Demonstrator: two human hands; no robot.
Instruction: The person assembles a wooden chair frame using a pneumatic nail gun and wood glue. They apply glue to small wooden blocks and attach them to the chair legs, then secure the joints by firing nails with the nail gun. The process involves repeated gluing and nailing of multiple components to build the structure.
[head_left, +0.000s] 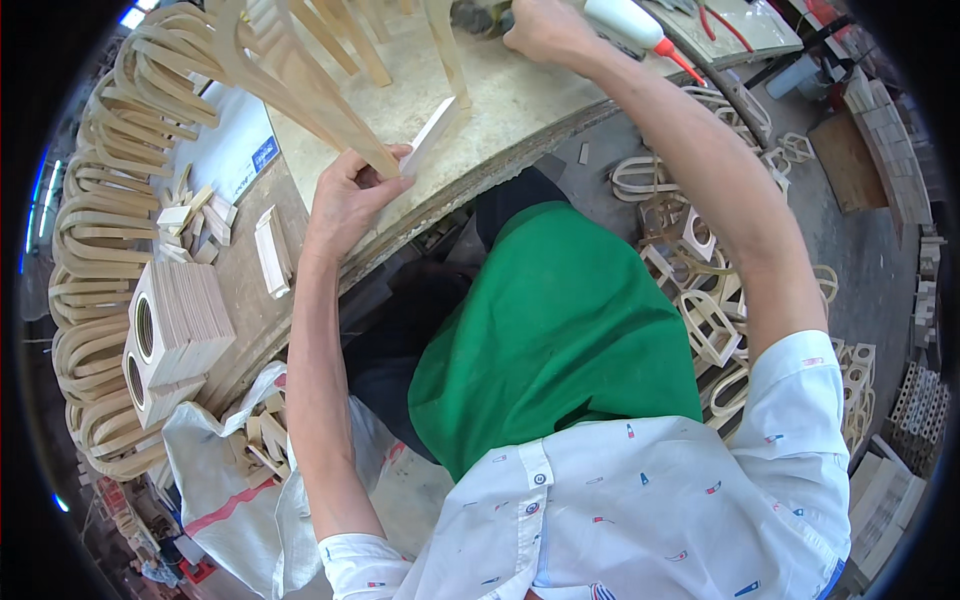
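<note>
My left hand (345,200) is closed at the near end of a bent pale wooden frame (330,110), thumb and fingers around its tip. A short whitish wood strip (430,133) runs from those fingertips to the end of another upright leg (445,50) of the woodwork. At the top edge of the head view my right hand (548,32) is closed beside a dark, partly metallic object (482,17), mostly cut off, so its kind cannot be told. Just right of that hand lies a white squeeze bottle (625,22) with a red nozzle.
Bent wood hoops (95,290) line the bench's left side. Nearer are a stack of boards with round holes (185,330), small offcuts (200,220) and a white sack (225,490). Red-handled pliers (728,28) lie far right. Wooden frames (710,325) crowd the floor to my right.
</note>
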